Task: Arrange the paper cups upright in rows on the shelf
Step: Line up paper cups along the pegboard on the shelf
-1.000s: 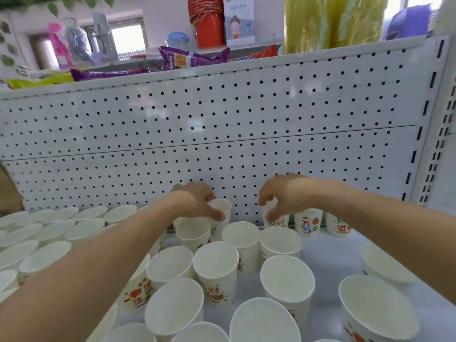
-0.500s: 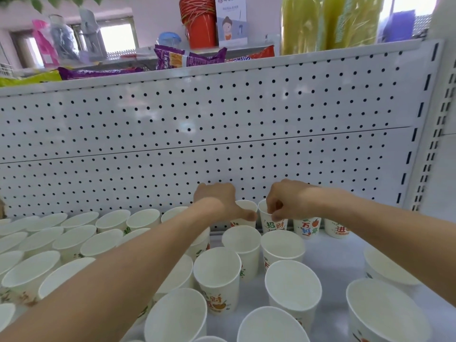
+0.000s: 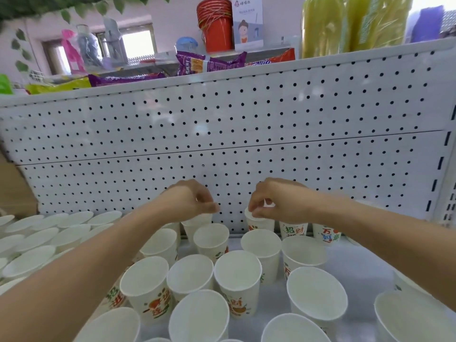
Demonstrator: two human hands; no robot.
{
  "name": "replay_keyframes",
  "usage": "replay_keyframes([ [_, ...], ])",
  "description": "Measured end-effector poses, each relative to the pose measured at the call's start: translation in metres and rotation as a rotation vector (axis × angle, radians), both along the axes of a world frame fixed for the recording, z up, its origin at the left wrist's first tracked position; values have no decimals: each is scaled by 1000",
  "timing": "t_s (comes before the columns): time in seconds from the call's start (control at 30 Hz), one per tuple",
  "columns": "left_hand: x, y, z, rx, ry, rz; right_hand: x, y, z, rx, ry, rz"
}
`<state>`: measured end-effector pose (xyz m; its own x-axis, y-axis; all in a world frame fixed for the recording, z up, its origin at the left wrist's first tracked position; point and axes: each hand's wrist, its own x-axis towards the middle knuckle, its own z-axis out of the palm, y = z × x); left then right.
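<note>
Both arms reach to the back of the shelf point(image 3: 365, 257), where upright paper cups point(image 3: 237, 285) stand crowded, mouths up, across the white deck; the left hand point(image 3: 190, 203) has its fingers curled down over the rim of a back cup point(image 3: 197, 224) that stands just in front of the pegboard panel point(image 3: 222, 134), thumb stretched to the right, holding the cup by its top; the right hand point(image 3: 274, 202) pinches the rim of a second cup point(image 3: 259, 223) between thumb and fingertips, a narrow grip, the cup upright and close to the panel; 2 printed cups point(image 3: 293, 229) stand in line just right of it along the panel; a strip of panel shows between the 2 hands; the cups at far left stand in close rows, those nearer the camera more loosely; above the panel sit a stack of red buckets point(image 3: 214, 23) and purple snack packets point(image 3: 209, 64).
</note>
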<state>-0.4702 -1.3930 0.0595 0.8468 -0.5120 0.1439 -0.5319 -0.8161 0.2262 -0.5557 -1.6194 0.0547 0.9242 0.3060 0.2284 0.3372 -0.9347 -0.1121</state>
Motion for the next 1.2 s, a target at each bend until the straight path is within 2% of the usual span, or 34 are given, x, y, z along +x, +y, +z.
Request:
replay_keyframes([
  [0.13,-23,14,-2,13,115,-154,4,16,1,29,51,73],
  [0.27,-33,23,-12,174,183,-108,9,25,0,65,152,99],
  [0.4,-42,23,-13,147,279,-113,11,33,-1,53,191,114],
  [0.57,-44,15,-14,159,348,-135,12,33,1,66,142,93],
  [0.63,-42,6,-15,199,316,-167,10,31,2,64,122,76],
  [0.77,-35,-15,-17,253,110,-240,8,22,5,45,70,13],
  [0.97,-21,-26,-15,348,-115,-145,6,9,1,-31,31,-79],
  [1.07,-21,-25,-15,386,-148,-92,5,7,-2,-116,47,-147],
  [1.2,-24,-25,-15,297,-115,-140,8,7,-7,-182,103,-187],
])
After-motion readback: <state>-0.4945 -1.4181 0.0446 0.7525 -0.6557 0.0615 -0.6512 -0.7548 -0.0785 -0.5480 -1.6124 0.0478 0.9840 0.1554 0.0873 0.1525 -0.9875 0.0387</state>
